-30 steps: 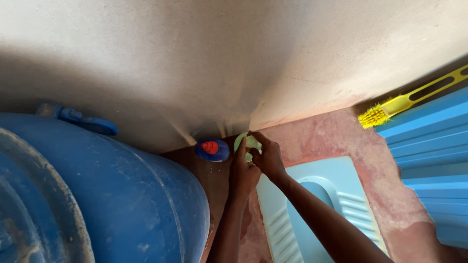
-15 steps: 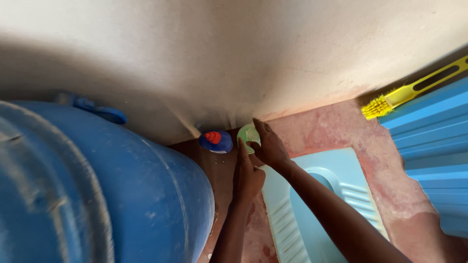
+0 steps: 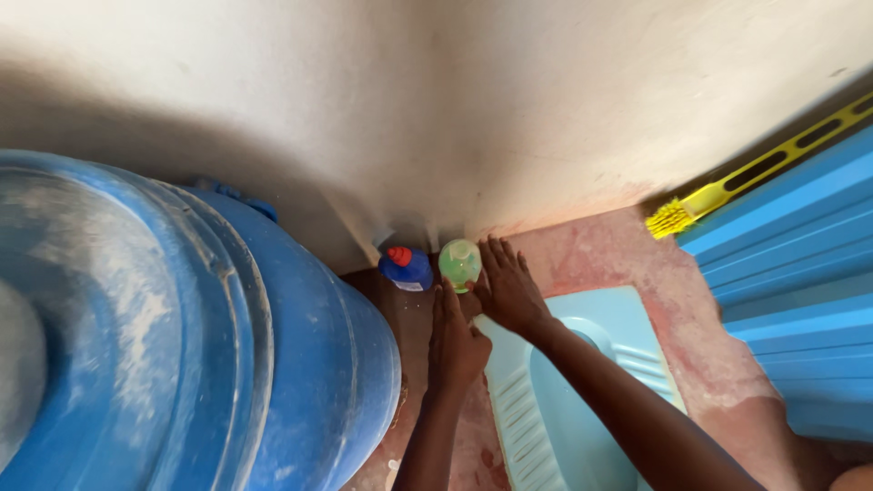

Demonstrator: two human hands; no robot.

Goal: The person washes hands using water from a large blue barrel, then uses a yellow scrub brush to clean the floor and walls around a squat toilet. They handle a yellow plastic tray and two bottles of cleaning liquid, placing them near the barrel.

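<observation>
A green bottle (image 3: 459, 261) stands on the floor in the corner by the wall. Beside it, to the left, is a blue bottle with a red cap (image 3: 406, 266). My left hand (image 3: 456, 341) reaches toward the green bottle, fingers straight, fingertips just below it. My right hand (image 3: 510, 287) is spread flat to the right of the green bottle, fingers apart, close to it or touching its side. Neither hand holds anything.
A big blue plastic barrel (image 3: 182, 345) fills the left side. A light blue squat toilet pan (image 3: 582, 382) is set in the reddish floor (image 3: 627, 255) under my right arm. A yellow brush (image 3: 718, 195) leans by a blue corrugated sheet (image 3: 800, 273) at right.
Both hands have let go of the green bottle, which now stands upright in the corner. The view has shifted so the barrel looms larger at left.
</observation>
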